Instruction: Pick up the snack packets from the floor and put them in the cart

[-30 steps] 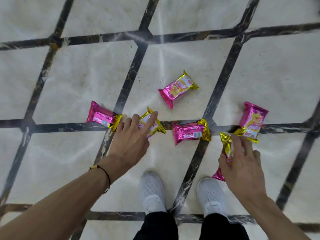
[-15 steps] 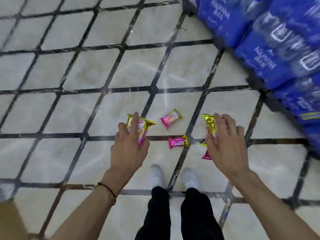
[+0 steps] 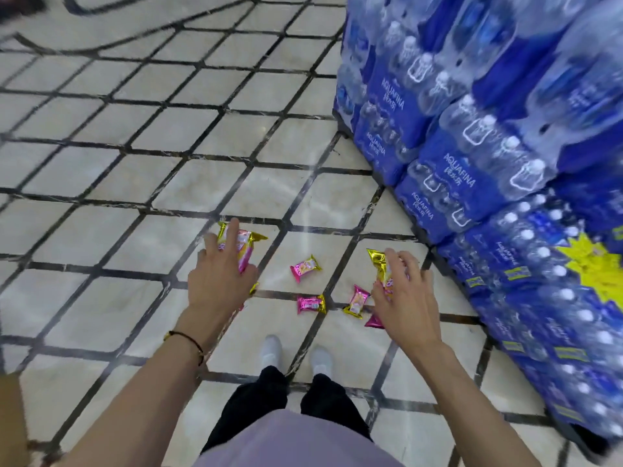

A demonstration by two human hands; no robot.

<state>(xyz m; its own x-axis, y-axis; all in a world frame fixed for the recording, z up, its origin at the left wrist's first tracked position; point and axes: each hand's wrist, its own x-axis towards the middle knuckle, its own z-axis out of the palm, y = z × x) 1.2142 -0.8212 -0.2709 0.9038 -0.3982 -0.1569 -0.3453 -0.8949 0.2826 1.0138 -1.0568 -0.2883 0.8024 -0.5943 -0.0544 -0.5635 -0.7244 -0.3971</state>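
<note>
Left hand (image 3: 219,284) grips a packet (image 3: 242,248); right hand (image 3: 406,299) grips a second packet (image 3: 380,266) | three packets (image 3: 310,304) lie on floor (image 3: 135,197) between hands | cart unseen, delivery pending.

A single wide-angle head view looks steeply down at the tiled floor (image 3: 111,183) from standing height.

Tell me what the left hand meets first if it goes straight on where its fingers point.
Likely nothing: the left hand, gripping a snack packet, points over bare floor tiles; depth is unclear.
</note>
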